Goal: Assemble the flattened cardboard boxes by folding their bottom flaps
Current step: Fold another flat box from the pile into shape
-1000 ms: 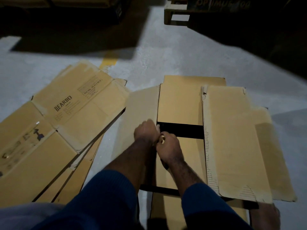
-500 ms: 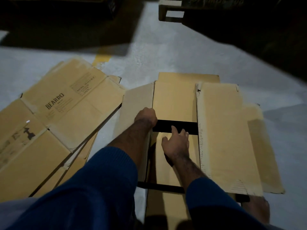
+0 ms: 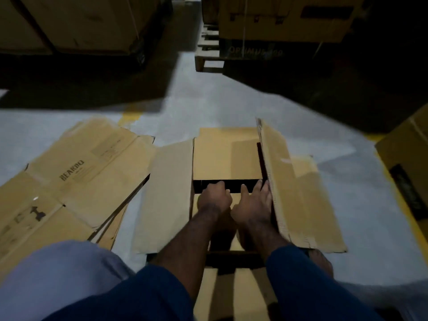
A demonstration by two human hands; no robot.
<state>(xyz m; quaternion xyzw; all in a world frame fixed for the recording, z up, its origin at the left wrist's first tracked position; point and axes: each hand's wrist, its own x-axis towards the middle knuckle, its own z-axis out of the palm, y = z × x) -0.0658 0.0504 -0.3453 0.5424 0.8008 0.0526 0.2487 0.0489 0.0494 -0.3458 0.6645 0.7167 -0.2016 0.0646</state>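
A cardboard box (image 3: 227, 154) lies bottom-up on the floor in front of me. Its far flap is folded in and its left flap (image 3: 166, 193) lies spread outward. The right flap (image 3: 280, 181) stands tilted up along its crease. My left hand (image 3: 214, 199) sits on the near flap (image 3: 240, 286), with its fingers curled over that flap's far edge into the dark gap. Beside it, my right hand (image 3: 253, 206) lies with straight fingers on the near flap, fingertips against the base of the raised right flap.
A stack of flattened boxes (image 3: 81, 181) printed BEARDO lies to the left. Loaded pallets (image 3: 278, 31) stand in shadow at the back. Another box (image 3: 412, 172) sits at the right edge by a yellow floor line. A bare foot (image 3: 322, 262) rests beside the right flap.
The right flap, which lay flat outward, has swung up. My left hand has moved from the left flap's edge to the gap, and my right hand has shifted right against the raised flap.
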